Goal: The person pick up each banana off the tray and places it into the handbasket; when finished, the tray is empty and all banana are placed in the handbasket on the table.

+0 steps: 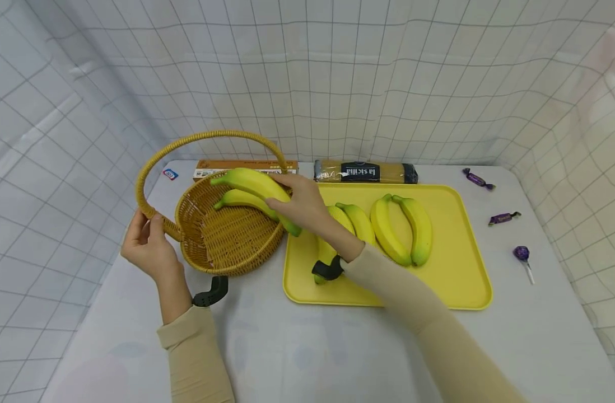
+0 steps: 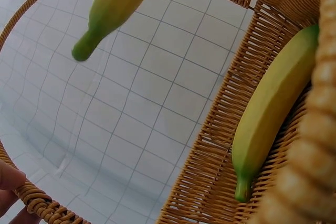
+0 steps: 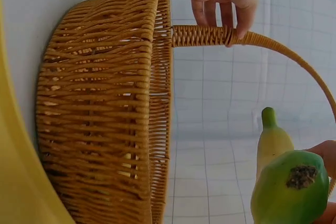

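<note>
My left hand (image 1: 150,246) pinches the arched handle (image 1: 206,135) of a wicker basket (image 1: 257,258) near its left foot. Over the basket's right side, my right hand (image 1: 303,202) grips a yellow banana (image 1: 252,182) with green ends. Another banana (image 2: 270,111) lies inside the basket, beneath the held one. In the right wrist view the held banana's dark blossom end (image 3: 302,177) faces the camera, above the rim level. Two bananas (image 1: 355,221) partly hidden by my right arm, and a pair of bananas (image 1: 415,229) farther right, lie on the yellow tray (image 1: 459,280).
Behind the basket sits an orange-brown box (image 1: 237,164). A pasta packet (image 1: 365,172) lies behind the tray. Along the table's right side are two purple wrapped candies (image 1: 478,179) and a lollipop (image 1: 522,254). A small blue-red wrapped item (image 1: 170,174) lies at the back left.
</note>
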`<state>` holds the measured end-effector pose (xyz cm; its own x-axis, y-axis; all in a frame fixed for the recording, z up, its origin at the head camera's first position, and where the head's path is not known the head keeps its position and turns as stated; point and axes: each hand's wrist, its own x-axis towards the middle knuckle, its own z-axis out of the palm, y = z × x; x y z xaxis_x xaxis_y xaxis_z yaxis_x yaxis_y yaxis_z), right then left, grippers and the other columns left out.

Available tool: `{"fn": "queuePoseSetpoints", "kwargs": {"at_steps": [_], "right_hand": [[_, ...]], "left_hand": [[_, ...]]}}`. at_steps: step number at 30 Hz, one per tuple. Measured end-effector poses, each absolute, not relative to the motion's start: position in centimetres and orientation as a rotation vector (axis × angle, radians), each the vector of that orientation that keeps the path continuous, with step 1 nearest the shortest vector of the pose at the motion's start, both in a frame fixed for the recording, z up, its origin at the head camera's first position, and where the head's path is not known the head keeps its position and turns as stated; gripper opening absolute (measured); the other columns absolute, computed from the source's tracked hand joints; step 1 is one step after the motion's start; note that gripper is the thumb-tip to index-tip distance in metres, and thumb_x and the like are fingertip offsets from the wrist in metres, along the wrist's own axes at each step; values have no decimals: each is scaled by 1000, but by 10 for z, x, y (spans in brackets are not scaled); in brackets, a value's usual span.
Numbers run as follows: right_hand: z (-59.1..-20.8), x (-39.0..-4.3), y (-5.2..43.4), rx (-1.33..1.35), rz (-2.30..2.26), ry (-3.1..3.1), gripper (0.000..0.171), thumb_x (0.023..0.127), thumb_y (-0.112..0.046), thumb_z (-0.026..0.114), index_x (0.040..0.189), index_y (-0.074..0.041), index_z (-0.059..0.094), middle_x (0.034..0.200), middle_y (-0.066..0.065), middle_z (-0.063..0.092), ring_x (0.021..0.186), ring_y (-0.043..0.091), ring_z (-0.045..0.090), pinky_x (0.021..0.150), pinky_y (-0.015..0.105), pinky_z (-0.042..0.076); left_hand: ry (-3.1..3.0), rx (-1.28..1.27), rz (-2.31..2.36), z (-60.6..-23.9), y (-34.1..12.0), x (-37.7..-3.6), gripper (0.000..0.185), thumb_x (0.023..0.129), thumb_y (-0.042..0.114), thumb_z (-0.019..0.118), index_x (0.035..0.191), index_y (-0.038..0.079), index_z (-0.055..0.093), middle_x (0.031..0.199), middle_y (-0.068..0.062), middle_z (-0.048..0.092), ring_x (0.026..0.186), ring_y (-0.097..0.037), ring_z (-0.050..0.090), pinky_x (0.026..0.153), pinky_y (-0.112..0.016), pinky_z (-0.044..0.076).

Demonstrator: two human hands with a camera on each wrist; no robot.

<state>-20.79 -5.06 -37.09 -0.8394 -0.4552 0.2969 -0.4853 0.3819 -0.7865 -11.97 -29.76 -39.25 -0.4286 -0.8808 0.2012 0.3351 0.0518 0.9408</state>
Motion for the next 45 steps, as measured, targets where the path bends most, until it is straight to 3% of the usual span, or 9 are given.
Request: {"fn": "queuePoseSetpoints", "kwargs": {"at_steps": [3,7,10,19,33,45], "right_hand": [[-369,-213,-72,919,1417,-2604,51,90,-23,69,137,-8,57,130,10,64,90,17,63,72,22,49],[-373,-221,-94,940,1362,-2640,51,91,-23,67,138,-8,56,123,10,68,65,13,52,58,17,40],[-379,-227,-107,940,1350,-2682,52,91,-23,67,139,-9,55,117,9,69,59,11,47,54,17,37],[-401,-235,-126,903,1315,-2812,52,92,-26,67,140,-9,54,124,7,67,58,7,50,54,17,39],[-418,-239,-136,869,938,-3015,51,91,-34,67,138,-17,57,129,1,66,94,13,64,72,24,48],[-423,-243,-140,879,825,-3065,44,93,-32,65,134,-17,61,122,0,68,92,14,64,73,28,50]], "left_hand": [[-1339,605,-1578,-392,-298,-121,28,88,-2,64,112,8,75,103,-3,70,91,-14,62,83,-25,49],[-1342,613,-1587,-393,-297,-121,27,88,-1,64,112,6,74,100,-1,69,91,-13,61,82,-25,49],[-1342,616,-1592,-393,-298,-121,27,89,-1,64,112,7,74,100,0,69,92,-13,61,83,-25,48],[-1328,602,-1603,-392,-299,-121,26,89,-2,64,112,6,74,99,0,69,91,-13,61,82,-24,49],[-1349,617,-1598,-393,-299,-121,27,89,-1,64,114,7,74,102,1,69,93,-13,61,82,-24,48],[-1355,582,-1579,-398,-303,-122,27,90,-1,64,114,4,72,101,1,69,93,-13,61,82,-25,49]]}}
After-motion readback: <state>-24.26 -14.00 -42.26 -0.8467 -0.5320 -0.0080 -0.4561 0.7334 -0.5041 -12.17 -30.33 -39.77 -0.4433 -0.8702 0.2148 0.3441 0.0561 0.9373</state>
